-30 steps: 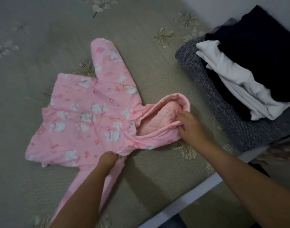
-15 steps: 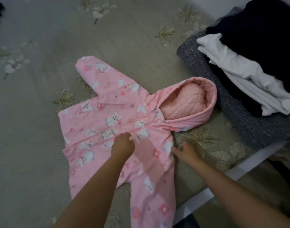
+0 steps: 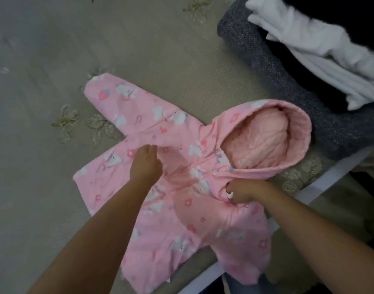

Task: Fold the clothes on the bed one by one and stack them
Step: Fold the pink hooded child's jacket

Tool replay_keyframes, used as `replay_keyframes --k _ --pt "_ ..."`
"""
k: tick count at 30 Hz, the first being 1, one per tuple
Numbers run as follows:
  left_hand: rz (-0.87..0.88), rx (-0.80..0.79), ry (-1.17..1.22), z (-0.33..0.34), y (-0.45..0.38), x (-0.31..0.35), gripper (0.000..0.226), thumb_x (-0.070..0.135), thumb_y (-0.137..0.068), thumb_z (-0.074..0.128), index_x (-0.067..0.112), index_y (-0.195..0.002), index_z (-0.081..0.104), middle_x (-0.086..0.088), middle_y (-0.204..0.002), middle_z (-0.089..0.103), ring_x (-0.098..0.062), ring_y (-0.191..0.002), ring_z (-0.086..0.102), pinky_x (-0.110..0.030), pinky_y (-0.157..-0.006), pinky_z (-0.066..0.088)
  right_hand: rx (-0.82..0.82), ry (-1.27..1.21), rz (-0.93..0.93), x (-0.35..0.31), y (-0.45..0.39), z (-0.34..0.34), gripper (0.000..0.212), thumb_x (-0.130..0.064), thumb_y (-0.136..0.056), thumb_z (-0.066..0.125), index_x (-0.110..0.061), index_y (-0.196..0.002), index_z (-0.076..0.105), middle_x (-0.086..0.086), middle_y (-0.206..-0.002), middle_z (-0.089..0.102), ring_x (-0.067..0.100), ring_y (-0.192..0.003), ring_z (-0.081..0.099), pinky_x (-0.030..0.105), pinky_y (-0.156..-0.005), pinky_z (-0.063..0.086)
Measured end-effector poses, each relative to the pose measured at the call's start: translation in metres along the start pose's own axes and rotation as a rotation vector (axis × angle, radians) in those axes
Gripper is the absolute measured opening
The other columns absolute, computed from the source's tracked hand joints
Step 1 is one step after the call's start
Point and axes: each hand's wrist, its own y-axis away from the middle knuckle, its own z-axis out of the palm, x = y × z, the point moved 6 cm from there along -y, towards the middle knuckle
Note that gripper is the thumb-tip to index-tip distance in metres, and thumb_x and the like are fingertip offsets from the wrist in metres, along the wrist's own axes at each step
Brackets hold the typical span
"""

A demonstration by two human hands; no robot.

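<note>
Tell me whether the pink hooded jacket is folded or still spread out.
Spread out, not folded. The pink jacket lies flat on the bed, both sleeves out to the sides and the hood open, showing its lining.

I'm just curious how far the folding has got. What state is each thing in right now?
pink hooded jacket: spread flat, unfolded, hood open
left hand: resting on the jacket's front
right hand: gripping fabric just below the hood
stack of clothes: folded, piled beside the hood
bed: covered with a flower-patterned spread
</note>
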Motion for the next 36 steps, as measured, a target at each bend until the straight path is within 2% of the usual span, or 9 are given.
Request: replay_keyframes --k 7,11,14,18,22,27,30,33,36 --pt "0.304 -0.055 -0.036 0.044 -0.032 0.095 0.057 0.005 -0.091 0.037 0.004 -0.145 0.02 -0.012 -0.153 0.013 -0.026 -0.142 0.01 -0.032 -0.114 0.008 0.045 0.22 0.128 0.07 0.034 0.006 0.036 -0.015 -0.093 0.047 -0.011 -0.129 0.051 0.008 -0.131 0.053 0.024 -0.12 0.05 0.029 -0.096 0.039" --pt "0.263 -0.188 -0.183 0.07 -0.039 0.088 0.055 0.038 -0.083 0.036 0.018 -0.134 0.04 -0.005 -0.137 0.044 -0.022 -0.13 0.035 -0.035 -0.111 0.016 0.316 -0.021 0.096 0.1 0.038 0.003 0.051 -0.016 -0.088 0.05 -0.022 -0.137 0.04 0.005 -0.138 0.046 0.022 -0.123 0.047 0.027 -0.098 0.039" --pt "0.267 -0.318 -0.083 0.074 -0.024 0.074 0.046 0.042 -0.077 0.033 0.018 -0.106 0.06 -0.004 -0.114 0.061 -0.026 -0.109 0.055 -0.028 -0.087 0.039 0.333 -0.304 0.092 0.095 0.044 0.001 0.05 -0.016 -0.085 0.059 -0.018 -0.133 0.044 0.004 -0.132 0.051 0.021 -0.121 0.049 0.02 -0.086 0.038" --pt "0.194 -0.091 0.021 0.039 -0.001 0.024 0.036 0.036 -0.089 0.04 0.006 -0.1 0.056 -0.012 -0.104 0.063 -0.031 -0.096 0.059 -0.032 -0.073 0.041 0.463 -0.342 0.025 0.056 0.041 -0.022 0.03 -0.01 -0.084 0.061 -0.008 -0.114 0.064 0.012 -0.113 0.066 0.02 -0.102 0.059 0.021 -0.069 0.035" --pt "0.144 0.216 0.047 -0.02 0.033 -0.041 0.041 0.035 -0.077 0.041 0.001 -0.07 0.062 -0.017 -0.06 0.06 -0.034 -0.046 0.059 -0.031 -0.037 0.041 0.624 -0.143 -0.071 -0.019 0.041 -0.069 0.024 -0.011 -0.084 0.058 -0.011 -0.106 0.067 0.014 -0.106 0.068 0.031 -0.102 0.06 0.033 -0.079 0.045" --pt "-0.204 0.328 0.114 -0.061 0.056 -0.135 0.038 0.026 -0.087 0.048 -0.009 -0.079 0.06 -0.031 -0.07 0.057 -0.044 -0.059 0.059 -0.04 -0.049 0.045 0.817 0.197 -0.179 -0.14 0.025 -0.141 0.023 -0.018 -0.083 0.055 -0.014 -0.104 0.063 0.014 -0.108 0.061 0.032 -0.103 0.056 0.033 -0.078 0.043" --pt "-0.337 0.373 0.143 -0.066 0.052 -0.185 0.041 0.023 -0.081 0.047 -0.011 -0.099 0.059 -0.036 -0.09 0.058 -0.051 -0.077 0.058 -0.052 -0.068 0.047 0.917 0.324 -0.146 -0.177 0.003 -0.154 0.042 -0.016 -0.085 0.051 -0.014 -0.127 0.049 0.014 -0.128 0.047 0.03 -0.121 0.041 0.037 -0.098 0.031" --pt "-0.261 0.235 0.086 -0.043 0.049 -0.183 0.06 0.017 -0.087 0.049 -0.007 -0.139 0.03 -0.033 -0.143 0.027 -0.049 -0.131 0.027 -0.052 -0.109 0.022 0.908 0.329 -0.13 -0.168 -0.014 -0.134 0.049 -0.01 -0.084 0.046 -0.007 -0.133 0.043 0.017 -0.138 0.038 0.031 -0.128 0.034 0.04 -0.105 0.024" --pt "-0.202 0.049 0.057 0.01 0.063 -0.163 0.064 0.029 -0.097 0.041 0.01 -0.148 0.007 -0.014 -0.156 -0.001 -0.029 -0.144 -0.001 -0.037 -0.115 0.007 0.801 0.131 -0.01 -0.123 -0.029 -0.094 0.038 -0.022 -0.09 0.036 0.001 -0.109 0.06 0.02 -0.114 0.057 0.035 -0.103 0.054 0.036 -0.083 0.042"
